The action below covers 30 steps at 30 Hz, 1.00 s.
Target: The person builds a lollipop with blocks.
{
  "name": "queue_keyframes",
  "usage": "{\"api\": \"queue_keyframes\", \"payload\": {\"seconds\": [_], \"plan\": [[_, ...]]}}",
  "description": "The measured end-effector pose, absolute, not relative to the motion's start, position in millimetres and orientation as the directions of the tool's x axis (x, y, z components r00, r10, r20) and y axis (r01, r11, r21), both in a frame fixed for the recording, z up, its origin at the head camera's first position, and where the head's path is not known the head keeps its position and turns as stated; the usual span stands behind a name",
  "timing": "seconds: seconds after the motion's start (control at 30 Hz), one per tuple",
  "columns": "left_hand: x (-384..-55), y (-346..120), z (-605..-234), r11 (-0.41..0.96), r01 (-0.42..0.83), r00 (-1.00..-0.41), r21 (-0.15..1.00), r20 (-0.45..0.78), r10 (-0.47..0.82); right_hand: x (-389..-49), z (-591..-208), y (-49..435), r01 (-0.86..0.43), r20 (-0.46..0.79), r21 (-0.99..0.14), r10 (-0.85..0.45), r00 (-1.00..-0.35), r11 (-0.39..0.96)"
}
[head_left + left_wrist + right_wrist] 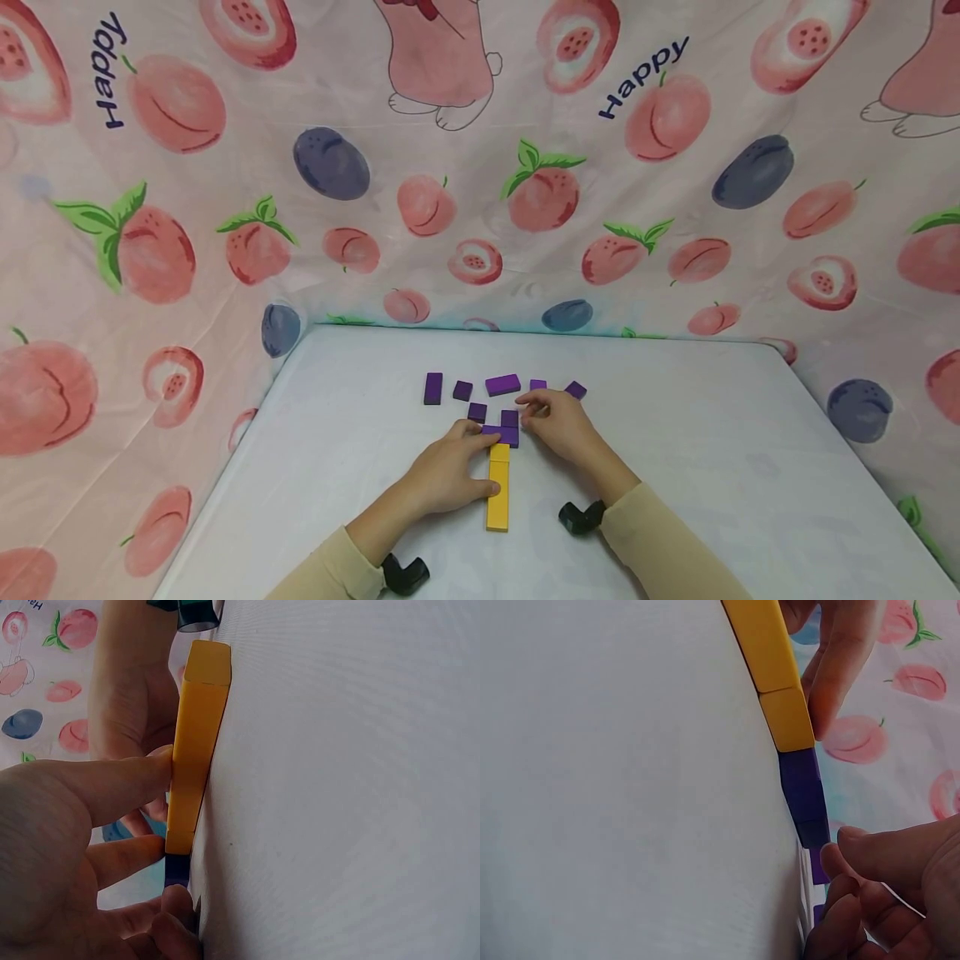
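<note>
- Left hand: fingers apart, thumb touching the yellow block, whose long axis points forward.
- Right hand: loosely curled, nearer; small purple block just leftward, contact unclear.

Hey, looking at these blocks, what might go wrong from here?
The left hand has its thumb against the long yellow block, so a sideways push might skew the row. The right hand has its fingertips close to the small purple block at the row's far end; a slip could knock it askew. A loose purple block beyond that hand, partly covered by it in the head view, might get bumped.
</note>
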State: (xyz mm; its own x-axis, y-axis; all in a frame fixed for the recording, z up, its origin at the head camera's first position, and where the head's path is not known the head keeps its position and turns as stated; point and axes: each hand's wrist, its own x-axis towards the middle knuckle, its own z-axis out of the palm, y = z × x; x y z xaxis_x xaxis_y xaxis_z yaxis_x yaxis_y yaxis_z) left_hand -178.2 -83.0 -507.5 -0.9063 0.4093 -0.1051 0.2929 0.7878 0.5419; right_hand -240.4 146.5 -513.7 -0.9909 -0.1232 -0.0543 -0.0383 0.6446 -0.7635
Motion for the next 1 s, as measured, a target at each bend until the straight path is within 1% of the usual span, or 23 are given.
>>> {"api": "queue_keyframes", "payload": {"seconds": [0.47,0.8,1.0], "plan": [[-178.1,-83.9,-508.7,0.786,0.293,-0.907,0.545,-0.103,0.409,-242.8,-506.8,163.8,-0.035,-0.040,-0.756,-0.101,-0.994,0.654],[-177.7,-83.4,-507.8,0.789,0.290,-0.908,0.541,-0.106,0.406,-247.0,-502.8,177.1,0.012,-0.072,-0.759,-0.064,-0.995,0.651],[-177.5,-83.1,-507.9,0.790,0.292,-0.908,0.539,-0.104,0.406,-247.0,-504.5,185.6,0.000,-0.055,-0.758,-0.064,-0.996,0.653]]}}
